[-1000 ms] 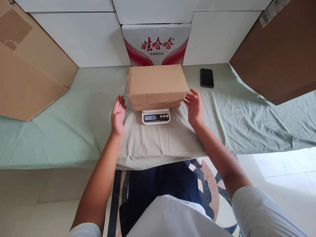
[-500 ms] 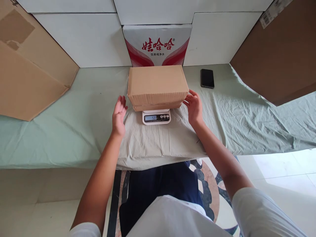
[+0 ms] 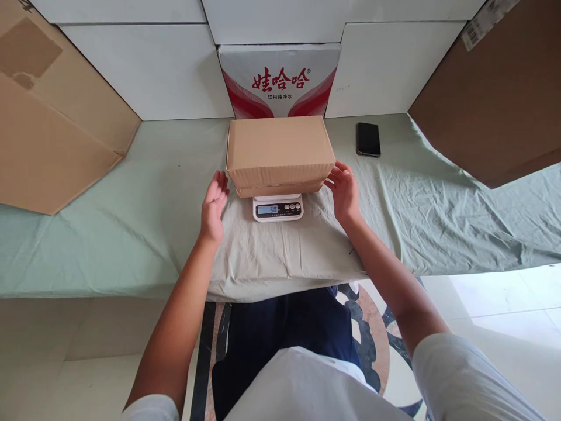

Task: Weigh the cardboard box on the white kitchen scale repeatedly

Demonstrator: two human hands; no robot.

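1. I see a closed cardboard box point(image 3: 280, 151) sitting on a small white digital scale point(image 3: 277, 207) at the middle of the table; the box overhangs the scale on both sides, and only the scale's front strip with its lit display and buttons shows beneath it; the display reads 50.
2. My left hand point(image 3: 213, 204) stands just beside the box's lower left corner, palm turned inward, fingers spread loose and holding nothing; I cannot tell whether the fingertips touch the cardboard or stop just short of it.
3. My right hand point(image 3: 344, 190) is at the box's lower right corner, fingers uncurled and gripping nothing; the fingertips lie against or right at the box's side edge, and I cannot say which.
4. The scale rests on a pale green cloth point(image 3: 438, 204) that covers the table and is creased on the right; a greyer fold of fabric point(image 3: 280, 251) lies under and in front of the scale.
5. Behind the box stands a white carton with red printing point(image 3: 279, 79), against white panels; a dark phone point(image 3: 367, 139) lies flat on the cloth to the right, well apart from my right hand.
6. A large brown carton point(image 3: 48, 134) leans in at the left; another brown carton point(image 3: 495, 99) at the right.
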